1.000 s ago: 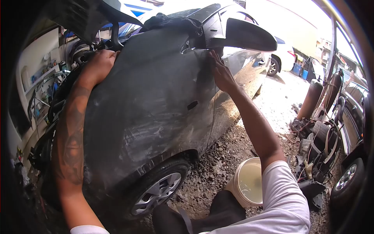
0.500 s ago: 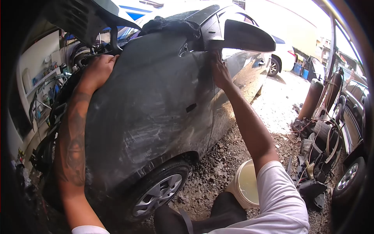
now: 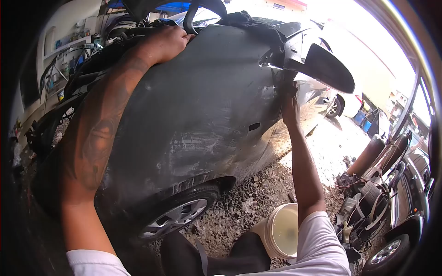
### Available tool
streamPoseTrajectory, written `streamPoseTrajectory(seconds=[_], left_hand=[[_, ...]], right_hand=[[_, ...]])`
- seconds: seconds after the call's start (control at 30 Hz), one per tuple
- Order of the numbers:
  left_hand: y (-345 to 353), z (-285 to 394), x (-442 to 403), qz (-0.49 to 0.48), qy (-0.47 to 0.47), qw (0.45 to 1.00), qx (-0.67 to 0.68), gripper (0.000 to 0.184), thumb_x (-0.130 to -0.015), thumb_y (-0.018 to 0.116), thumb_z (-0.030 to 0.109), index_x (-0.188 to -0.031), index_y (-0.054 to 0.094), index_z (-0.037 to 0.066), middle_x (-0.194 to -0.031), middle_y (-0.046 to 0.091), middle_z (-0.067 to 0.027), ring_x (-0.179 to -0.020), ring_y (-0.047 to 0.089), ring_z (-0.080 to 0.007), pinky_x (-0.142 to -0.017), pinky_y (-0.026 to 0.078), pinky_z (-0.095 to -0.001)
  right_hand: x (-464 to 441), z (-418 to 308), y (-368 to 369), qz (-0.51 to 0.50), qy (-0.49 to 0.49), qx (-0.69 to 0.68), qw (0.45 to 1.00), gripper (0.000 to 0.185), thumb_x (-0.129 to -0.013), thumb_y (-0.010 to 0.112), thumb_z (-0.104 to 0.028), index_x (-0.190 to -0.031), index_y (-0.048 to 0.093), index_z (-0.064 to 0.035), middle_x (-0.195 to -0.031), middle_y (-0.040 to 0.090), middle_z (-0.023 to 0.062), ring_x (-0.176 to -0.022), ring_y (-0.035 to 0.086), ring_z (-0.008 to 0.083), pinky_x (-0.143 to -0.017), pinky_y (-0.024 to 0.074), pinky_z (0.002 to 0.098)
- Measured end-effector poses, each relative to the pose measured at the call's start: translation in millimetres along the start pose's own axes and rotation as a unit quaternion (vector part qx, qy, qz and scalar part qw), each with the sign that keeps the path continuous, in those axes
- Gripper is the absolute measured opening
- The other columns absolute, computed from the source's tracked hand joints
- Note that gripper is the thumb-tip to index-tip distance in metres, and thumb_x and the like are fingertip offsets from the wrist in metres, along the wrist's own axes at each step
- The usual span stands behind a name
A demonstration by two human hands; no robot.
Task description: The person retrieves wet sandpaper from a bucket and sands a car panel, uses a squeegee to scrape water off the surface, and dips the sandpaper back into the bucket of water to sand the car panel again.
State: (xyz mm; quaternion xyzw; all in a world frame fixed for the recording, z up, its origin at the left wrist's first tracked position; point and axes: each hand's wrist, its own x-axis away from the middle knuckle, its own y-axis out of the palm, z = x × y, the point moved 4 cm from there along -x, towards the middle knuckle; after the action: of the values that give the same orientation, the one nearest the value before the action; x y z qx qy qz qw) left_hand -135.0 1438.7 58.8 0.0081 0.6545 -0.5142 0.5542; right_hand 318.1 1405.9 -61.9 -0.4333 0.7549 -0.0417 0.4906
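Observation:
A dull dark-grey car fender [image 3: 198, 96], streaked with pale smears, fills the middle of the head view. At its upper edge, beside the raised hood's hinge arm, my left hand [image 3: 168, 44] rests with the fingers curled over the rim. My right hand [image 3: 290, 103] is against the car near the seam between fender and door, just below the black side mirror [image 3: 329, 69]. Its fingers are bunched together; whatever they may hold is hidden. A dark cloth [image 3: 253, 27] lies along the base of the windshield.
A white bucket of cloudy liquid [image 3: 275, 232] stands on the gravel by my right arm. Below the fender is the front wheel [image 3: 179, 216]. Gas cylinders [image 3: 368, 154] and piled car parts [image 3: 363, 198] lie at the right. Shelves [image 3: 69, 48] stand at the far left.
My view has tilted and shifted, so the car appears farther right and higher. My right hand sits slightly lower beneath the mirror. My left hand stays at the fender's edge.

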Motion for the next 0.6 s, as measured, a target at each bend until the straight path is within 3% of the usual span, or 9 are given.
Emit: streamPoseTrajectory(seconds=[0.03, 0.1, 0.3, 0.33, 0.37, 0.43, 0.5, 0.6], left_hand=[[0, -1, -1, -0.004, -0.004, 1.0, 0.006, 0.04, -0.1, 0.047, 0.035, -0.1, 0.068, 0.001, -0.097, 0.068, -0.022, -0.093, 0.064, -0.0407, -0.082, 0.049, -0.0442], [-3, 3, 4, 0.005, 0.016, 1.0, 0.0, 0.04, -0.1, 0.047, 0.035, -0.099, 0.069, 0.001, -0.096, 0.069, -0.0219, -0.093, 0.065, -0.0399, -0.083, 0.049, -0.0441], [1, 1, -1, -0.002, 0.021, 1.0, -0.021, 0.043, -0.101, 0.046, 0.038, -0.099, 0.068, 0.001, -0.102, 0.068, -0.0212, -0.099, 0.063, -0.0381, -0.086, 0.049, -0.0433], [2, -1, 0, -0.004, 0.02, 1.0, -0.02, 0.043, -0.101, 0.046, 0.038, -0.099, 0.068, 0.001, -0.102, 0.068, -0.0212, -0.099, 0.063, -0.0381, -0.086, 0.049, -0.0433], [2, -1, 0, 0.008, 0.035, 0.999, -0.038, 0.043, -0.101, 0.046, 0.038, -0.099, 0.068, 0.001, -0.103, 0.068, -0.0208, -0.099, 0.063, -0.038, -0.087, 0.049, -0.043], [0, 4, -2, 0.02, 0.055, 0.997, -0.054, 0.043, -0.101, 0.046, 0.039, -0.099, 0.068, 0.001, -0.104, 0.068, -0.0205, -0.1, 0.063, -0.0379, -0.087, 0.049, -0.0428], [-9, 12, 4, -0.046, -0.011, 0.999, -0.028, 0.042, -0.101, 0.046, 0.037, -0.101, 0.068, 0.001, -0.107, 0.067, -0.0195, -0.103, 0.062, -0.0376, -0.088, 0.048, -0.0419], [-2, 7, 1, -0.002, 0.017, 0.999, -0.037, 0.04, -0.102, 0.045, 0.035, -0.102, 0.067, 0.001, -0.109, 0.067, -0.019, -0.103, 0.062, -0.0371, -0.088, 0.048, -0.0418]], right_hand=[[-5, 9, 1, -0.049, 0.066, -0.052, 0.995, 0.054, -0.098, 0.028, -0.026, -0.146, 0.036, 0.0001, -0.157, 0.023, 0.0232, -0.148, 0.017, 0.0343, -0.119, 0.016, 0.0362], [-6, 14, 5, -0.007, 0.078, -0.07, 0.994, 0.054, -0.098, 0.028, -0.026, -0.142, 0.041, 0.002, -0.155, 0.027, 0.0232, -0.147, 0.019, 0.0334, -0.118, 0.0166, 0.0353], [34, 2, 14, 0.079, -0.048, -0.093, 0.991, 0.046, -0.102, 0.033, -0.027, -0.128, 0.054, 0.0049, -0.125, 0.06, 0.0161, -0.114, 0.055, 0.0243, -0.1, 0.0388, 0.0386], [24, -3, 11, 0.013, 0.08, -0.149, 0.986, 0.051, -0.1, 0.028, -0.026, -0.136, 0.049, 0.0034, -0.152, 0.034, 0.0231, -0.144, 0.028, 0.032, -0.115, 0.023, 0.0366], [24, 4, 11, 0.01, 0.082, -0.148, 0.986, 0.051, -0.1, 0.028, -0.026, -0.136, 0.049, 0.0034, -0.152, 0.034, 0.0231, -0.144, 0.028, 0.032, -0.115, 0.023, 0.0366], [26, 7, 5, 0.01, -0.033, 0.023, 0.999, 0.053, -0.1, 0.026, -0.026, -0.14, 0.045, 0.0015, -0.153, 0.033, 0.0217, -0.145, 0.026, 0.03, -0.115, 0.022, 0.0358], [40, 3, 8, 0.04, -0.062, 0.015, 0.997, 0.053, -0.098, 0.027, -0.025, -0.14, 0.044, 0.0027, -0.152, 0.035, 0.0217, -0.143, 0.03, 0.0303, -0.114, 0.0246, 0.0357], [30, -17, 7, 0.045, -0.079, 0.02, 0.996, 0.054, -0.097, 0.028, -0.023, -0.141, 0.043, 0.0044, -0.15, 0.038, 0.0216, -0.14, 0.035, 0.0308, -0.112, 0.0284, 0.0355]])
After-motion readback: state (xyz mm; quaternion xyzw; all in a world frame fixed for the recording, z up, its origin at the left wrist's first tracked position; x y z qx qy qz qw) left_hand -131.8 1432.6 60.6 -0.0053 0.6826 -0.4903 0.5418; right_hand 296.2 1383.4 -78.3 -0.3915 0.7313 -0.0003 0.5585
